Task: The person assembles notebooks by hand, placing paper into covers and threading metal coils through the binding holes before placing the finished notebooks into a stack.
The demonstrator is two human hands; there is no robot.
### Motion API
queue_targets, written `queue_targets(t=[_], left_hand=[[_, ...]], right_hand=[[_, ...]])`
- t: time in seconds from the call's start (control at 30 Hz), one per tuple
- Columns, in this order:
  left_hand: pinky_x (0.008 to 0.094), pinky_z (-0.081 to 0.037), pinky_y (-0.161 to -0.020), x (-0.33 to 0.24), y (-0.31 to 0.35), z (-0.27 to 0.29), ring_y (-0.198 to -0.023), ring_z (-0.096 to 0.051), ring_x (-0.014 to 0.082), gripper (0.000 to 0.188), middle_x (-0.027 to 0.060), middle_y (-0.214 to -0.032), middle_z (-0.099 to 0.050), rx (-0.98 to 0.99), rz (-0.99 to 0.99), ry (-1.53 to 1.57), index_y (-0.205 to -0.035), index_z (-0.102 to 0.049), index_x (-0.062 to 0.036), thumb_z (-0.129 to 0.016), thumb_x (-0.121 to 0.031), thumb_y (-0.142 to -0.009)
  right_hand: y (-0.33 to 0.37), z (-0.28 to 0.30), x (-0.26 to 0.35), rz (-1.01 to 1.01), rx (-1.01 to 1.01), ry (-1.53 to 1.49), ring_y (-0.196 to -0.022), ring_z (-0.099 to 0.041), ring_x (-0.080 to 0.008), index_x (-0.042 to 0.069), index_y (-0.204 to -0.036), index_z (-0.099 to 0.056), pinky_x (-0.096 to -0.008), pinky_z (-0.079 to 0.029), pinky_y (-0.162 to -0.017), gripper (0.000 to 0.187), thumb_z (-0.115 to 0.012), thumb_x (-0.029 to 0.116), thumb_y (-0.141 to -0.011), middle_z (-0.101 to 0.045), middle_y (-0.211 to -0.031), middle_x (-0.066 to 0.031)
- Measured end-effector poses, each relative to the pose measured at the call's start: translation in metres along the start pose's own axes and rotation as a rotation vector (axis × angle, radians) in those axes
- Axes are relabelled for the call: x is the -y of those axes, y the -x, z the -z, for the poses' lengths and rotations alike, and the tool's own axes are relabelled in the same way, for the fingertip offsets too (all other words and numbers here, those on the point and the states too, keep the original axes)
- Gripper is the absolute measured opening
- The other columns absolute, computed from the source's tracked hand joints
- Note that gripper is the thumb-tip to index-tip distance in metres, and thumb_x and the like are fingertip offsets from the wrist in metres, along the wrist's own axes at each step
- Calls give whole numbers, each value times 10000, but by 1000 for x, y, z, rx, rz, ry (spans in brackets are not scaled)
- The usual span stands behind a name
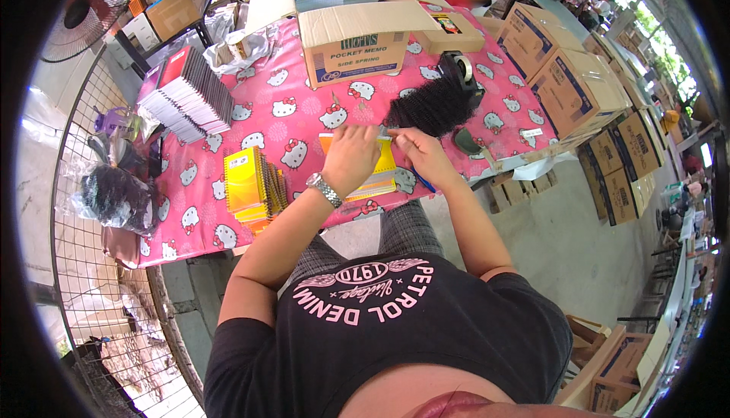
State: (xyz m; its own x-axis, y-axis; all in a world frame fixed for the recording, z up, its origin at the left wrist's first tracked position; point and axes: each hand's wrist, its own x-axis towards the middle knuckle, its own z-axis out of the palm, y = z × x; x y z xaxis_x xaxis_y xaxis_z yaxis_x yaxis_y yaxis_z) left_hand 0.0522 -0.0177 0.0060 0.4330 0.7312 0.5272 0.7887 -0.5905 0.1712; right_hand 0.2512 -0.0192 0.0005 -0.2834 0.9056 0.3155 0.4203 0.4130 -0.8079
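A small stack of yellow notepads (378, 183) lies on the table in front of me. My left hand (353, 161), with a metal watch on its wrist, lies over the top pad, its fingers closed at the far edge. Close beside it, my right hand (424, 155) has thumb and fingers pinched together at the same edge. What sits in that pinch is too small to make out. Just beyond the hands is a pile of black spiral binding coils (432, 108). A blue pen-like object (423, 180) lies by the right wrist.
Yellow spiral notepads (252, 184) stand stacked at left, behind them red-covered notebooks (186, 87). An open carton (357, 49) holds more pads. A black tape dispenser (465, 76) is at far right, near a dark green rounded object (467, 141). Cartons (576, 87) stand beyond the patterned pink tablecloth (199, 213).
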Motion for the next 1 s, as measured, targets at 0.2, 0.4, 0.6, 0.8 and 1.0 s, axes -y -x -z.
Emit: queue_targets(t=[0.2, 0.4, 0.6, 0.8, 1.0], left_hand=[[422, -413, -890, -14, -3, 3, -924, -602, 275, 216, 94, -925, -626, 80, -37, 38, -1049, -547, -85, -600, -211, -882], [414, -414, -877, -8, 2, 9, -903, -604, 278, 188, 84, -924, -631, 125, -25, 89, -1033, -555, -87, -591, -209, -895], [481, -385, -903, 2, -1, -2, -965, -586, 282, 181, 89, -959, -620, 158, -62, 125, -1004, -578, -89, -574, -250, -921], [537, -351, -901, 0, 8, 3, -1070, -536, 265, 310, 47, -1007, -601, -153, 39, -153, -995, -618, -113, -668, -380, -846], [451, -395, -841, 17, 4, 3, -996, -535, 241, 345, 33, -940, -581, 141, 87, 85, -911, -638, -125, -770, -388, -730]], right_hand=[[-2, 8, 23, 65, -29, 129, -776, -628, -177, 39, -1176, -563, -339, -506, -718, 322, -652, 70, -868, -642, -863, -92], [-14, 13, 7, -335, -9, -147, -722, -697, -297, 33, -1110, -600, -382, -529, -633, 234, -629, 144, -907, -678, -807, -166], [8, 43, -179, -741, -372, 952, -1137, -499, -504, 16, -1189, -548, -550, -399, -989, 583, -688, 441, -816, -536, -1236, -272], [-3, 78, -168, -712, -17, 697, -1179, -526, -396, 69, -1235, -536, -486, -409, -1018, 554, -703, 373, -803, -531, -1295, -210], [-32, 55, -2, -98, 503, -991, -1208, -530, -209, 42, -1294, -523, -365, -414, -1030, 582, -669, 179, -748, -524, -1339, -89]])
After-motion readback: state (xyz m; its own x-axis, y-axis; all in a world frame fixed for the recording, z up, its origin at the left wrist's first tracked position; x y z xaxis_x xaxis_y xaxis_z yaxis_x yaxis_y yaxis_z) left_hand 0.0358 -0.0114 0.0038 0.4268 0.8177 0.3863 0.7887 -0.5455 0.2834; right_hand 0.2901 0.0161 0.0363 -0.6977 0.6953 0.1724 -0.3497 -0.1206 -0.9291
